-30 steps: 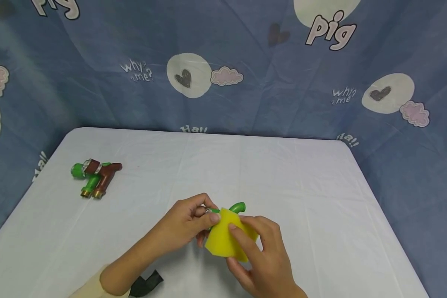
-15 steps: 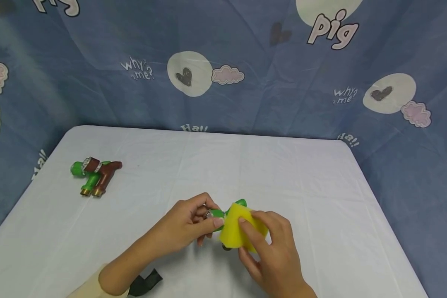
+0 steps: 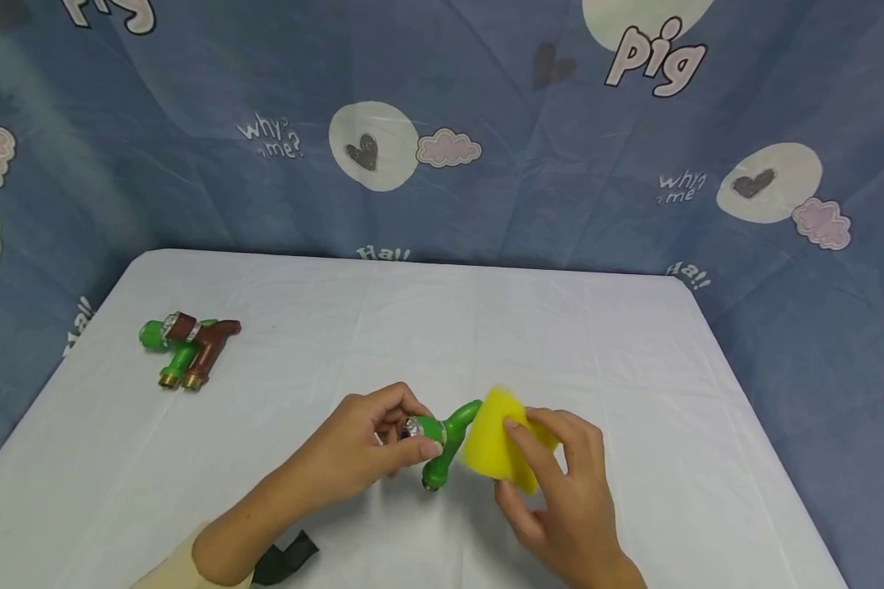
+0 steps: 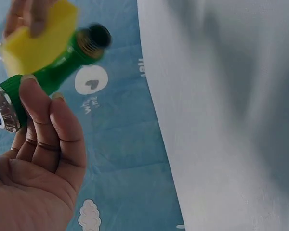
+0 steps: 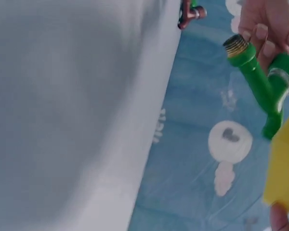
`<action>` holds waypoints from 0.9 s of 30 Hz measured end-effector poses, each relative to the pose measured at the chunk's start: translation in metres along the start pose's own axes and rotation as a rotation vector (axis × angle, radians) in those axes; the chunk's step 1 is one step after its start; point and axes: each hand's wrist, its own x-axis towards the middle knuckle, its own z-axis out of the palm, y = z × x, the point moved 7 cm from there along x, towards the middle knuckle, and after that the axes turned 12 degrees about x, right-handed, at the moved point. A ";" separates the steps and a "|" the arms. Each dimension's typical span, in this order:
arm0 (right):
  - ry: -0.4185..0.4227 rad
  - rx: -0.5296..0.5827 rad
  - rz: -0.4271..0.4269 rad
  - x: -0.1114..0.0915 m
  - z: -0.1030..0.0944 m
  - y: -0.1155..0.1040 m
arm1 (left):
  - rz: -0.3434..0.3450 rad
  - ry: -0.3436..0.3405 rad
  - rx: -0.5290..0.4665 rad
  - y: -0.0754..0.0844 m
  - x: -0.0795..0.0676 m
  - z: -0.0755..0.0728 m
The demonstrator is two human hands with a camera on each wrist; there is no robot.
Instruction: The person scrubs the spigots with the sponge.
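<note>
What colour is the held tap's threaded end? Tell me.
Brassy gold; the threaded end shows best in the right wrist view.

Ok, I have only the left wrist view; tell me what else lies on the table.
Observer: The head view shows a brown tap and a second green tap lying together on the left side of the table.
Operator: Check beside the left sleeve.
Observer: A black strip shows there; I can't see whether it continues under the sleeve.
Operator: Now locate the spout of the held tap.
Observer: The head view has its tip right by the yellow sponge; I can't tell whether they touch.
</note>
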 end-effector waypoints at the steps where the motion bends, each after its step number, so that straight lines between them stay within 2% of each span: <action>1: -0.002 0.022 -0.039 0.002 0.001 -0.004 | 0.014 -0.004 -0.005 0.001 0.000 0.001; 4: -0.026 0.081 -0.148 0.008 0.005 -0.016 | 0.088 -0.024 -0.046 0.004 0.000 0.004; 8: -0.050 0.104 -0.182 0.011 0.009 -0.022 | 0.170 -0.054 -0.100 0.008 0.001 0.009; 12: -0.080 0.087 -0.156 0.011 0.012 -0.022 | 0.193 -0.057 -0.087 0.008 0.001 0.010; 19: -0.128 -0.017 -0.085 0.010 0.012 -0.016 | 0.198 -0.032 0.002 0.008 0.001 0.010; 27: -0.111 -0.098 -0.026 0.002 0.002 -0.001 | 0.168 0.000 0.093 0.008 0.000 0.008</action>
